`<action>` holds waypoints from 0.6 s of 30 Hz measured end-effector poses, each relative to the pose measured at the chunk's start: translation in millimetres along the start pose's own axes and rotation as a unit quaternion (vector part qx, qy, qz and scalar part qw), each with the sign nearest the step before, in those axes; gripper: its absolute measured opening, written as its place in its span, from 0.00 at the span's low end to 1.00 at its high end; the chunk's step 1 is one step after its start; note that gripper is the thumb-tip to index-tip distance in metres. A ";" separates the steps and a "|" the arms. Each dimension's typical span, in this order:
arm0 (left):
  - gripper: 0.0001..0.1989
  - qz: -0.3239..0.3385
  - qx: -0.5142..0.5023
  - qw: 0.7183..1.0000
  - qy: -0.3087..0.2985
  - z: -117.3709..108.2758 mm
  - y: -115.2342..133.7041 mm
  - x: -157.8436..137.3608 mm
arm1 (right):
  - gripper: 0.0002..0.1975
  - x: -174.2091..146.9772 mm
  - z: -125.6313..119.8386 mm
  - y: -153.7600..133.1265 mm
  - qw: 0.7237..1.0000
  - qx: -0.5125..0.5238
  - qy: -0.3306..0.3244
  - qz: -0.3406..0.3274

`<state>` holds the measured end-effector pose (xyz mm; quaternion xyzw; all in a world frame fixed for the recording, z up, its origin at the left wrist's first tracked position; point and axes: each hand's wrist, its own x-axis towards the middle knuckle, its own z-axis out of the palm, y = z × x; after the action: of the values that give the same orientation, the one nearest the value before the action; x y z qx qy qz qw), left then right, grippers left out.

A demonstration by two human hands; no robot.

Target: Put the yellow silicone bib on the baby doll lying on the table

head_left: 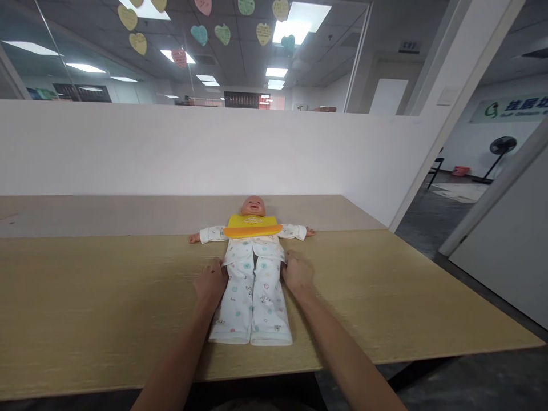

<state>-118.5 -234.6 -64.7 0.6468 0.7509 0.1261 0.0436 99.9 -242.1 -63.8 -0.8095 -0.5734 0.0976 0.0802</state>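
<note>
A baby doll (253, 206) lies on its back with its arms stretched out to both sides. Round its neck is a yellow bib (252, 222) with an orange lower edge. It wears a white patterned top (237, 246) and matching trousers (268, 297), whose legs reach toward the near table edge. At the doll's left-of-picture hip, my left hand (212, 281) is closed on the edge of the clothing. My right hand (297, 271) grips the clothing at the opposite hip. The fingertips of both hands are partly hidden, as are the doll's feet.
The doll lies on a wooden table (107, 297) with a greyish strip along its back. Behind stands a white partition (171, 148) with glass above, dotted with heart-shaped notes. On the right are a doorway, a white door (509, 240) and a standing fan (503, 145).
</note>
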 end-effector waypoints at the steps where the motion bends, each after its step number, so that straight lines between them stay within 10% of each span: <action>1: 0.17 0.001 0.001 1.000 0.000 -0.3 -0.3 -0.5 | 0.22 -0.3 -0.7 -0.1 1.000 -0.001 -0.001 0.002; 18: 0.19 0.003 -0.042 0.999 0.004 -7.3 -13.4 -9.6 | 0.20 -3.7 -4.8 5.5 1.000 0.021 0.003 -0.013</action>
<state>-131.5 -246.7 -61.9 0.6459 0.7435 0.1599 0.0671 104.8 -247.6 -60.2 -0.8001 -0.5818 0.1061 0.1004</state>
